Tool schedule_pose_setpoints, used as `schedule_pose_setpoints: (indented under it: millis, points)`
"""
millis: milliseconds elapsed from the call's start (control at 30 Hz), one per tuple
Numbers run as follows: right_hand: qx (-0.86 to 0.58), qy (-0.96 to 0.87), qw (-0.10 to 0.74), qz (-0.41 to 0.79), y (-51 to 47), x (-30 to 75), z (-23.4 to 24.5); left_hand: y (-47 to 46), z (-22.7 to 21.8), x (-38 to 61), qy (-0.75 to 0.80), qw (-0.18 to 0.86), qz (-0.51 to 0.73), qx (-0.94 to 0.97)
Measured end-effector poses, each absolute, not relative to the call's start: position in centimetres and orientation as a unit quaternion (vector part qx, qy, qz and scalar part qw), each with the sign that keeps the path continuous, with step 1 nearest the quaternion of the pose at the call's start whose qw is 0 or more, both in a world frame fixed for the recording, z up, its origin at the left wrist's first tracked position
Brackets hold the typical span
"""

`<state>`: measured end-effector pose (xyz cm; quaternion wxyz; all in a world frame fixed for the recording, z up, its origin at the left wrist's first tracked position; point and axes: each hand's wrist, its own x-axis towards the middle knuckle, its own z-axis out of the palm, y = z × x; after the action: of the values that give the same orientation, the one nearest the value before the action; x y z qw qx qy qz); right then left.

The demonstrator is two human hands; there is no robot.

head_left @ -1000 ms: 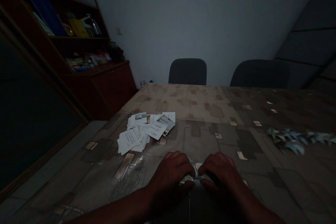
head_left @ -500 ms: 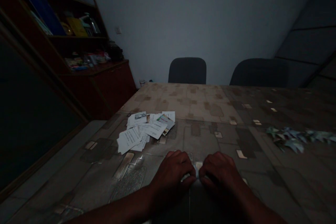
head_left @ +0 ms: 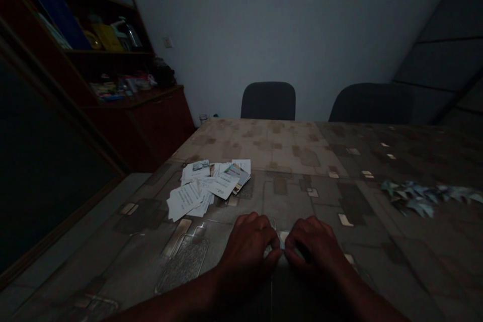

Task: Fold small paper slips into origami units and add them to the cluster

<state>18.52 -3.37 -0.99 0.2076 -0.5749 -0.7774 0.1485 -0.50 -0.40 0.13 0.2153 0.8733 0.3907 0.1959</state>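
At the near side of the table, my left hand (head_left: pixel 252 241) and my right hand (head_left: pixel 313 244) are almost touching. Thumb and fingers are pinched together on both. Between the fingertips shows a sliver of small pale paper (head_left: pixel 282 244), mostly hidden by the fingers. Beyond my left hand lies a loose pile of printed paper cards (head_left: pixel 188 200), white with text and some pictures. Off to the right is a row of small folded paper pieces (head_left: pixel 418 198), pale green and bluish, pointed in shape.
A patterned brown cloth covers the table (head_left: pixel 264 148). Two dark chairs, one at the centre (head_left: pixel 267 101) and one at the right (head_left: pixel 372 104), stand against the far side. A red-brown cabinet (head_left: pixel 162 118) with loaded shelves is at the left. The room is dim.
Both hands stay pinched at nearly the same spot. The fingers have shifted slightly, with the right hand's fingers a little more arched. The view has moved very slightly.
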Motion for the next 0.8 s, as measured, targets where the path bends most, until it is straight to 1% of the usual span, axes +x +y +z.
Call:
schedule_pose_setpoints:
  millis: [200, 500, 567, 700, 800]
  points:
    - [-0.578, -0.781, 0.197, 0.132, -3.2, 18.4, -1.3, -0.5, 0.2, -0.4, 0.399, 0.212, 0.192, 0.871]
    - [-0.612, -0.759, 0.174, 0.135, -3.3, 17.7, 0.0, -0.3, 0.3, -1.1, 0.407, 0.221, 0.187, 0.866]
    - [-0.614, -0.757, 0.172, 0.142, -3.2, 17.7, 0.2, -0.2, -0.1, -1.8, 0.381, 0.196, 0.189, 0.883]
    - [-0.609, -0.758, 0.167, 0.165, -3.2, 17.9, 0.4, -0.2, -1.0, -2.9, 0.256, 0.071, 0.199, 0.943]
    - [-0.603, -0.759, 0.165, 0.181, -3.2, 18.0, 0.6, -0.3, -1.2, -3.2, 0.202, -0.005, 0.196, 0.96]
